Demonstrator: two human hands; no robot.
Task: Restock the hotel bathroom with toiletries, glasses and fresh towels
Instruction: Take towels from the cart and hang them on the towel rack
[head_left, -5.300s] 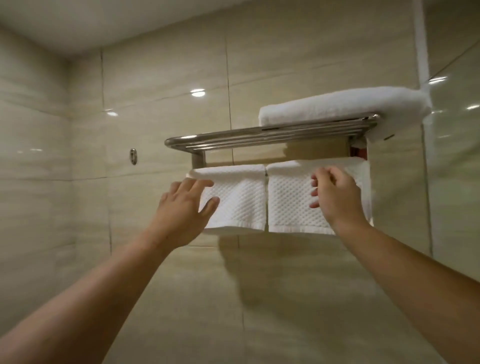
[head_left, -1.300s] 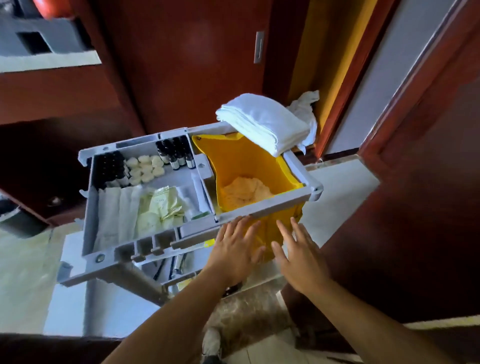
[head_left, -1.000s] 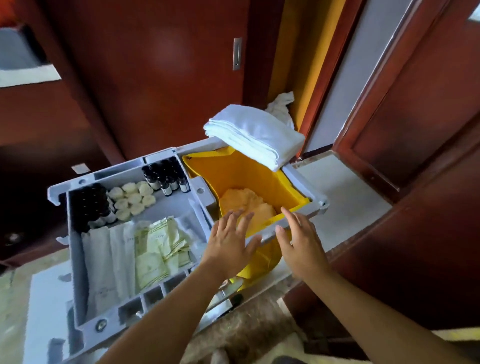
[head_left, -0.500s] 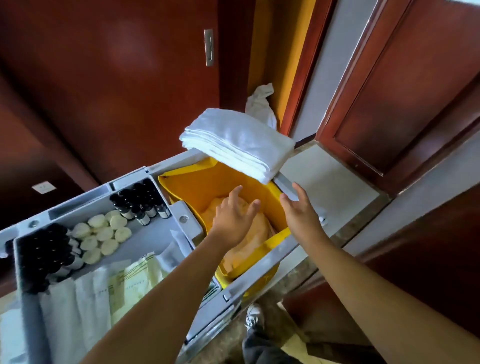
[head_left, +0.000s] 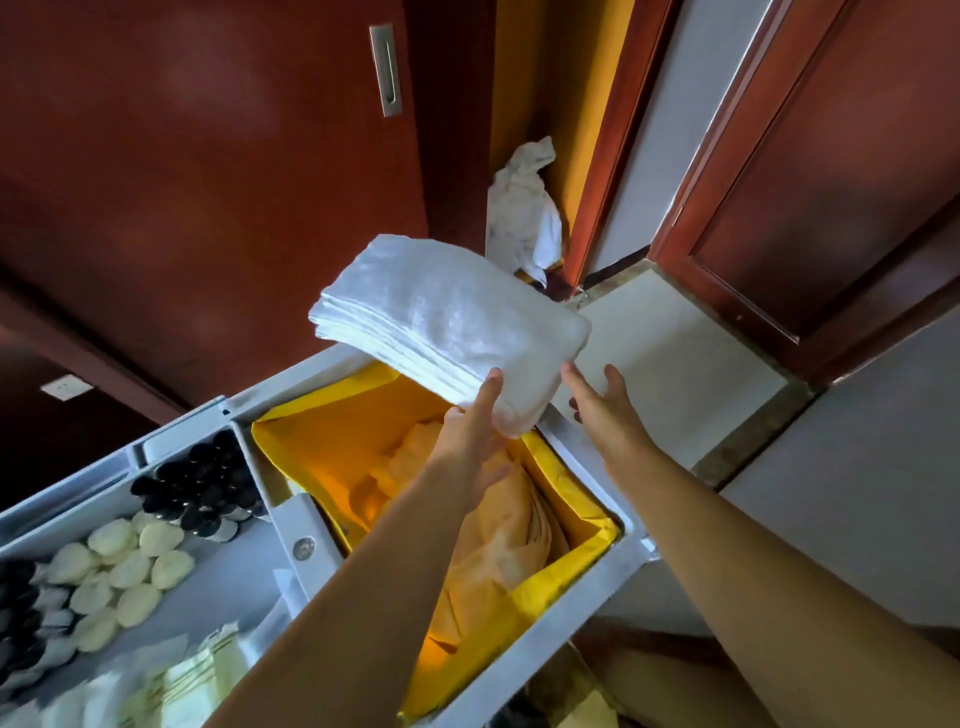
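Note:
A stack of folded white towels rests on the far rim of the grey housekeeping cart, its near end overhanging a yellow bag. My left hand reaches up over the bag; its outstretched fingers touch the stack's near corner, with the index finger along the side. My right hand is spread open just right of the stack and holds nothing. In the cart's left tray lie small dark bottles, pale round toiletry pieces and paper sachets.
Yellowish linen fills the bag. A crumpled white cloth hangs behind the cart beside a yellow panel. Dark red wooden doors stand behind and to the right. A pale floor patch lies right of the cart.
I went from the bathroom towel rack to the cart. Over the last second both hands rose from the cart's near rim across the yellow bag; the left now touches the towel stack.

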